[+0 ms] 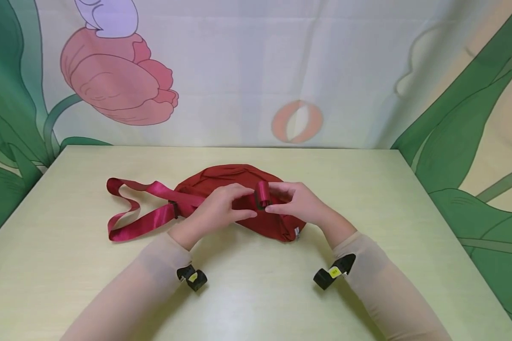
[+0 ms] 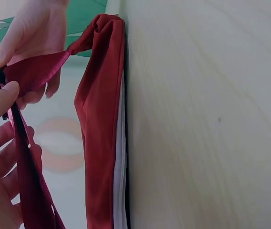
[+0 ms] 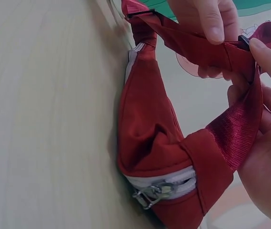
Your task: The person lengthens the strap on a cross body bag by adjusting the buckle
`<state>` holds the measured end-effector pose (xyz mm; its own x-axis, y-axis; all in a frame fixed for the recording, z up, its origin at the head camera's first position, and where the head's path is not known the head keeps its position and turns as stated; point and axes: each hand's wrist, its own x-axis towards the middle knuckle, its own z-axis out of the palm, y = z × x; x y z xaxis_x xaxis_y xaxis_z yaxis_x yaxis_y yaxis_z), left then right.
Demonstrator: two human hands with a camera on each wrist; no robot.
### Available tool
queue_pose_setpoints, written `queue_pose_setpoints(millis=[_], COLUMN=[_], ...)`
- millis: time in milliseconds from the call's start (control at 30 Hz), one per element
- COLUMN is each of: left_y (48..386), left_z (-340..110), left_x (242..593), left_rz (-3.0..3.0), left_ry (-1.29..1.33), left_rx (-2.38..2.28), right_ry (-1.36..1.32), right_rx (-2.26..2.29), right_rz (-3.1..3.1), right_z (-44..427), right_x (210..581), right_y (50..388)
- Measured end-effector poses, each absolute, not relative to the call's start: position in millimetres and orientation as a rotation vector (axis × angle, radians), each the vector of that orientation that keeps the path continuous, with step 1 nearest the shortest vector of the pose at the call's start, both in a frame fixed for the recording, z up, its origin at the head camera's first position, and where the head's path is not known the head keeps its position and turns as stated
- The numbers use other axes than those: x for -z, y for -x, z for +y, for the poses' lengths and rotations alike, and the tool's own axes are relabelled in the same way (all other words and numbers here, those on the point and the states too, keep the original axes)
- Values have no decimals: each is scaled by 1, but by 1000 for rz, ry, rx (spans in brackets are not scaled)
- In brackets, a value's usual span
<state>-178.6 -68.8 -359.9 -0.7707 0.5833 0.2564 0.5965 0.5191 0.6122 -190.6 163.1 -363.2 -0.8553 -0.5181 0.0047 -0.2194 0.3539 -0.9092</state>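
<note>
A dark red waist bag (image 1: 234, 173) lies on the table, its crimson strap lifted in front of it. My right hand (image 1: 300, 203) pinches the strap by a black slider buckle (image 3: 244, 43), where a short strap loop (image 1: 262, 193) stands up. Just left of it, my left hand (image 1: 222, 206) holds the strap (image 3: 197, 47) between thumb and fingers. The right wrist view shows a white zipper (image 3: 173, 183) with a metal pull at the bag's end. Part of the bag is hidden behind both hands.
A long loop of the strap (image 1: 141, 232) spreads over the table (image 1: 256, 293) to the left, with a second black slider (image 1: 175, 209) near the bag. Behind the table hangs a printed curtain (image 1: 222, 71). Black cameras (image 1: 192, 278) sit on both wrists.
</note>
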Motion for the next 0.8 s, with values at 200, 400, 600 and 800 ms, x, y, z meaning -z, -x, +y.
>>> queue_pose_setpoints(millis=[200,400,600,800], left_y=[177,178,179,177], left_z=[-78,-91,-87,-72], left_x=[359,361,363,362], left_rz=[-2698,-2744,-2747,-2740], left_ry=[1051,973,993,1011], left_rx=[1071,1056,1103,1168], right_ry=[674,638,655,673], right_rx=[1481,1492,1505,1496], right_rz=[2347,2355,2350,2358], right_z=[163,164,165,166], right_x=[363,365,367,367], right_y=[189,191,191,190])
